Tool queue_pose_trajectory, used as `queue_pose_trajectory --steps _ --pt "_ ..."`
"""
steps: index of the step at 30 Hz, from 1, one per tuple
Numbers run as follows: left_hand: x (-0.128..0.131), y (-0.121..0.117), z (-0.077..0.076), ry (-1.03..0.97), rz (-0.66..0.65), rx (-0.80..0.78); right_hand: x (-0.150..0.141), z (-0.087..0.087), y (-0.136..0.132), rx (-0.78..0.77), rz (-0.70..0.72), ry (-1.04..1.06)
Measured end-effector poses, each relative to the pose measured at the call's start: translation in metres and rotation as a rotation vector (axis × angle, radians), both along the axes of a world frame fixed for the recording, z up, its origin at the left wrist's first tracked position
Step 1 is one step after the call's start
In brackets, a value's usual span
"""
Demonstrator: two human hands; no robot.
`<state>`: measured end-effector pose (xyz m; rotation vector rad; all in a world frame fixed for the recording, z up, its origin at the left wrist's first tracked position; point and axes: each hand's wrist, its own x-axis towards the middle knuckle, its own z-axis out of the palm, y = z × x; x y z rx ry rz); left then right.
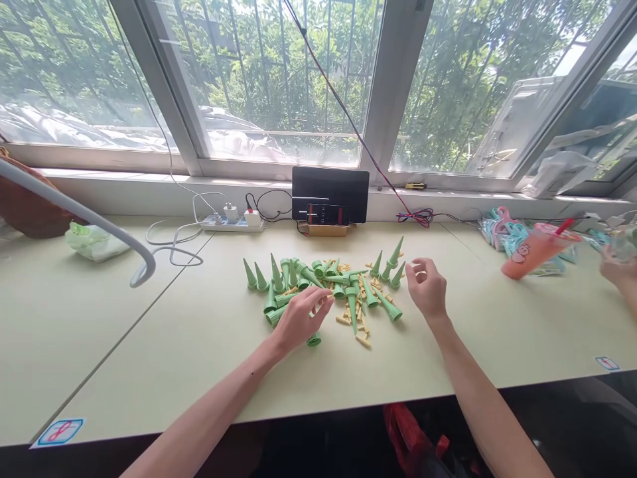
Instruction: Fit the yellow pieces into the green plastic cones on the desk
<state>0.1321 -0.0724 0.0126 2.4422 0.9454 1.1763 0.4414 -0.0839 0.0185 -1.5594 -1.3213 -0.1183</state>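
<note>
My left hand (304, 317) reaches over the near left side of a heap of green ribbed plastic cone spikes (352, 305). Its thumb and forefinger are pinched together, and a small yellow peg (329, 295) shows at their tips. At the heap's right side is my right hand (426, 287), fingers loosely curled and a little apart, with nothing visible in them. Just left of it stands an upright green cone (397, 277), beside a taller stack of cones (395, 253). Loose yellow pegs (363, 341) lie among the cones. More upright cones (249, 275) stand at the heap's left.
A phone (326, 214) leans against a dark screen (329, 186) behind the heap. A power strip (233, 224) with cables lies left; a lamp arm (99, 212) crosses there. At right are a drink cup (537, 251), pastel plastic pieces (502, 229) and another person's hand (620, 269).
</note>
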Motion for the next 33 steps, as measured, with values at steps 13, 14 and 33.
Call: queue_pose_trajectory --steps 13,14,33 --pt "-0.001 0.0 0.0 0.003 -0.004 0.01 -0.037 -0.008 -0.01 0.107 0.301 -0.245" --pt "-0.001 0.0 0.0 0.004 -0.004 0.013 -0.04 -0.009 -0.01 0.062 0.341 -0.252" --pt "0.001 -0.002 0.004 0.029 -0.006 0.031 -0.053 -0.008 -0.013 -0.359 0.37 -0.368"
